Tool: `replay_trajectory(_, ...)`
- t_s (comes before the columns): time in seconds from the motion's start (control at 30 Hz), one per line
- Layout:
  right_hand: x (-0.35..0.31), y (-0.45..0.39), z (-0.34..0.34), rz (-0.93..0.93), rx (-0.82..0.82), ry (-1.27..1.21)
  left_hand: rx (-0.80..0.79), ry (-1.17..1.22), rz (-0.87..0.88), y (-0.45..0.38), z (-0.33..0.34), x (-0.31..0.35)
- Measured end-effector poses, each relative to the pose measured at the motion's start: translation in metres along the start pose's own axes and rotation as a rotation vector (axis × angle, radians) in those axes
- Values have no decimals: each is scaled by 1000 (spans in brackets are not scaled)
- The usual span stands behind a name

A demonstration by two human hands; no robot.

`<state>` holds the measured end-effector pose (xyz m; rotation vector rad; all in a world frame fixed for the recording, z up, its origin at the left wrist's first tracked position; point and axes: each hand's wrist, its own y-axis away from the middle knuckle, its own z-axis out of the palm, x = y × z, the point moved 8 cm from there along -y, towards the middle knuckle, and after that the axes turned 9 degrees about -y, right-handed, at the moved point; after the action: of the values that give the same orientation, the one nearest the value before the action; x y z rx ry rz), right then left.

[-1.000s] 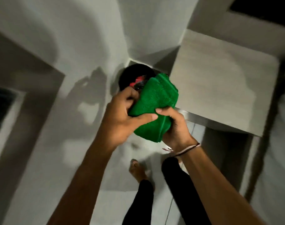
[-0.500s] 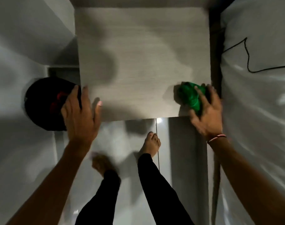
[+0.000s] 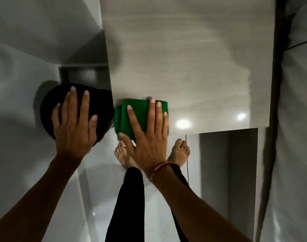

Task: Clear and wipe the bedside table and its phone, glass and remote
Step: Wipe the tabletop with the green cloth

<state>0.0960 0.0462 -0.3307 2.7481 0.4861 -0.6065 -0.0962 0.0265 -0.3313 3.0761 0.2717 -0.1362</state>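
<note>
The bedside table point(image 3: 192, 58) has a pale wood-grain top with nothing standing on the part I see. A folded green cloth point(image 3: 122, 119) lies on its front left corner. My right hand point(image 3: 149, 142) presses flat on the cloth, fingers spread over it. My left hand point(image 3: 74, 126) is open with fingers apart, off the table's left side and above a round black bin point(image 3: 102, 105). No phone, glass or remote is in view.
The black bin stands on the glossy white floor against the table's left side. A bed with a white sheet point(image 3: 297, 119) and a thin black cable point(image 3: 299, 43) runs along the right. My bare feet point(image 3: 179, 151) stand at the table's front edge.
My right hand has slid the green cloth along the front edge from the right corner to the left corner. My left hand has left the table edge and moved over the bin.
</note>
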Motion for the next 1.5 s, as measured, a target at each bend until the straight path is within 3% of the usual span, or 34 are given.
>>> replay_trajectory(0.13, -33, -47, 8, -48, 65, 6, -45, -27, -12, -22, 3, -29)
replay_trajectory(0.27, -12, -54, -1, -103, 27, 48, -31, 7, -1, -41, -1, -19)
replay_trajectory(0.6, 246, -18, -135, 320, 252, 153, 10, -33, 161, -76, -11, 57)
replay_trajectory(0.8, 310, -52, -172, 466, 303, -12, -17, -69, 175, -103, -3, 66)
replay_trajectory(0.97, 246, -96, -155, 316, 362, 99, -7, -30, 131, -119, -8, 56)
replay_trajectory(1.13, 75, -129, -65, -18, 192, 21, 17, -36, 80, -121, -16, 15)
replay_trajectory(1.27, -36, -144, -11, -159, 71, -16, 15, -35, -20, -110, -25, -34)
replay_trajectory(1.5, -45, -194, -17, -175, 120, 38, 36, -44, 13, -111, -39, -52)
